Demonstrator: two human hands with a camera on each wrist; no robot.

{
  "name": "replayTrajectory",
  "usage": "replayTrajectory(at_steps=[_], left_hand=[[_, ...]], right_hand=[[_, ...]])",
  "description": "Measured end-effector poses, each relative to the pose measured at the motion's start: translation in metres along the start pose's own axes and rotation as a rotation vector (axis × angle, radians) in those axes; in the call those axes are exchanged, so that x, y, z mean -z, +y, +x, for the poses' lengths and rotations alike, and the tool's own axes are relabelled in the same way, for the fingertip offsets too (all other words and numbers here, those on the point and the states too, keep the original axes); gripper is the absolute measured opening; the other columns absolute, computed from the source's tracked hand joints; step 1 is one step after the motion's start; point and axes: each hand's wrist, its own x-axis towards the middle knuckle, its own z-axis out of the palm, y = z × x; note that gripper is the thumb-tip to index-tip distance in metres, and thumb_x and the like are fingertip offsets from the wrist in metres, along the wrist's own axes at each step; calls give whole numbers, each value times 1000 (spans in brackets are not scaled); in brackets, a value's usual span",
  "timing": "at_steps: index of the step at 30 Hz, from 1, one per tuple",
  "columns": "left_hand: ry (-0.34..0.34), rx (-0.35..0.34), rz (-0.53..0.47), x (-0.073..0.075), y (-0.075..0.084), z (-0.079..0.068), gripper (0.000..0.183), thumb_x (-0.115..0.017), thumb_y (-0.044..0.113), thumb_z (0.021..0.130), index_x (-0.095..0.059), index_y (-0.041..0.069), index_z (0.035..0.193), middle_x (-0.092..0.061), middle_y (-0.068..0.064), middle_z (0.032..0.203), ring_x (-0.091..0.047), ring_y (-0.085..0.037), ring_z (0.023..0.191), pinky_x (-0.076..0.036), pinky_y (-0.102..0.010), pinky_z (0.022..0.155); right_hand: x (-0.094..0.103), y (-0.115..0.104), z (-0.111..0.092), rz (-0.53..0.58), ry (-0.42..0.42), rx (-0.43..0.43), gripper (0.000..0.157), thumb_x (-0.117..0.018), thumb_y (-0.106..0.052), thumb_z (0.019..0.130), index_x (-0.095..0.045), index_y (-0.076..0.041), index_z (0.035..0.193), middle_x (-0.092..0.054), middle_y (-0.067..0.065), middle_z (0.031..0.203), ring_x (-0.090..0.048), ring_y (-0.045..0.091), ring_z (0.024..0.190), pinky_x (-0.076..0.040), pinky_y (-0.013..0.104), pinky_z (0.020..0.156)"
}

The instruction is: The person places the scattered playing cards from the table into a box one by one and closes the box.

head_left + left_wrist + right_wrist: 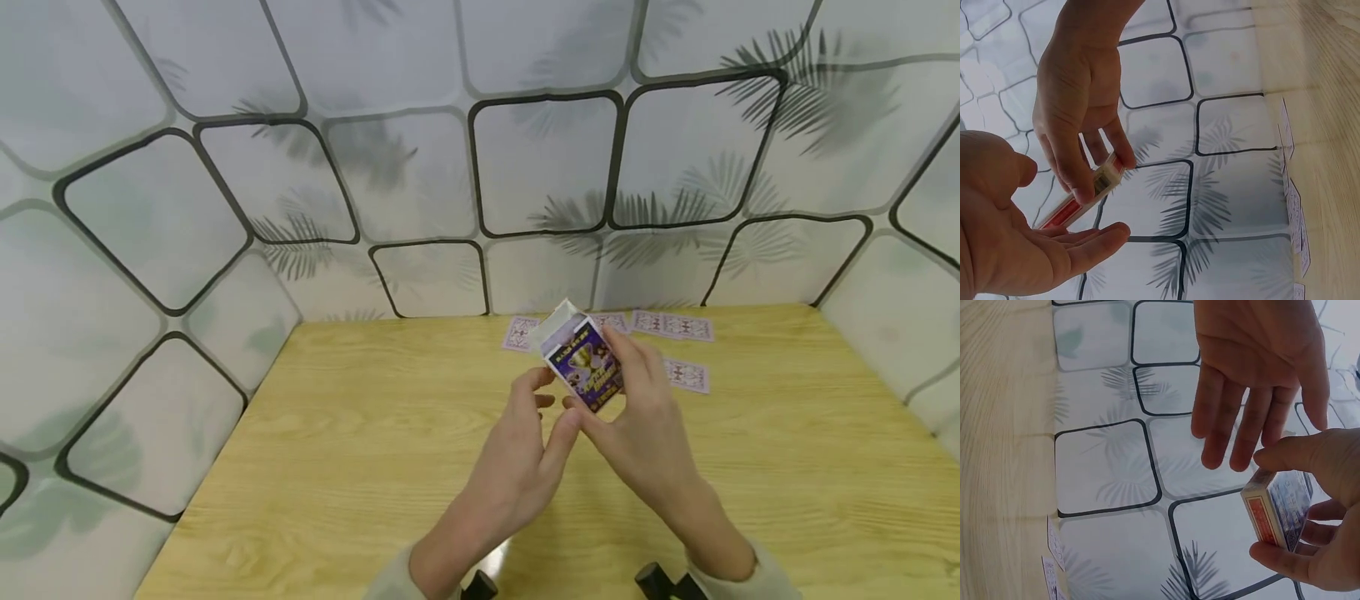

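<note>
A small purple playing-card box with a gold trophy on its front is held up over the table, tilted, its pale top end toward the wall. My right hand grips it by its edges between thumb and fingers; the right wrist view shows the box's red-and-white narrow side. Close beside the lower left of the box is my left hand, palm turned toward it. Its fingers are extended with nothing held in them.
Face-down cards with purple-patterned backs lie at the back of the wooden table: one card left of the box, a row to its right, and more cards nearer. A patterned cloth wall encloses the back and sides.
</note>
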Motion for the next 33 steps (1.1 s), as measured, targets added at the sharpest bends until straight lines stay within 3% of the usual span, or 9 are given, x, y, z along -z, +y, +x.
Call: replayTrajectory(at_steps=[4, 13, 19, 23, 28, 33], left_hand=[[38, -30, -117, 0, 2, 2, 54, -44, 29, 107, -22, 7, 151, -41, -13, 150, -54, -25, 126, -47, -39, 103], [67, -7, -291, 4, -4, 10, 63, -50, 23, 104, -15, 6, 153, -39, -13, 149, -46, -20, 133, -39, -39, 111], [84, 14, -392, 9, -14, 16, 68, -55, 27, 102, -14, 7, 152, -40, -12, 143, -53, -18, 123, -47, -39, 103], [111, 45, -383, 12, -21, 20, 71, -60, 33, 99, -18, 8, 151, -42, -10, 139, -57, -16, 114, -50, -40, 96], [141, 72, -333, 14, -28, 24, 74, -69, 27, 94, -23, 3, 147, -47, -12, 136, -57, -18, 113, -49, -38, 96], [139, 98, -268, 21, -35, 28, 73, -73, 26, 92, -28, 2, 144, -56, -13, 125, -60, -20, 107, -52, -38, 91]], right_hand=[[-5, -4, -1, 139, 11, -34, 92, -87, 12, 63, -43, 6, 144, -48, 26, 129, -52, 25, 110, -47, 6, 80], [-21, -7, -4, 528, 31, -125, 77, -71, 24, 73, -44, 4, 142, -44, 19, 132, -49, 19, 118, -53, 17, 85], [-34, -10, -11, 694, -15, -122, 71, -60, 29, 76, -40, 8, 141, -40, 15, 138, -49, 21, 122, -53, 23, 91], [-40, -12, -16, 768, -64, -118, 68, -56, 29, 77, -37, 10, 139, -38, 15, 139, -48, 22, 127, -51, 27, 97], [-42, -12, -19, 885, -57, -116, 68, -51, 32, 76, -31, 14, 139, -43, 13, 133, -51, 20, 125, -52, 29, 96], [-43, -11, -17, 936, -111, -109, 70, -50, 31, 79, -34, 5, 142, -47, 13, 126, -55, 17, 118, -53, 29, 93]])
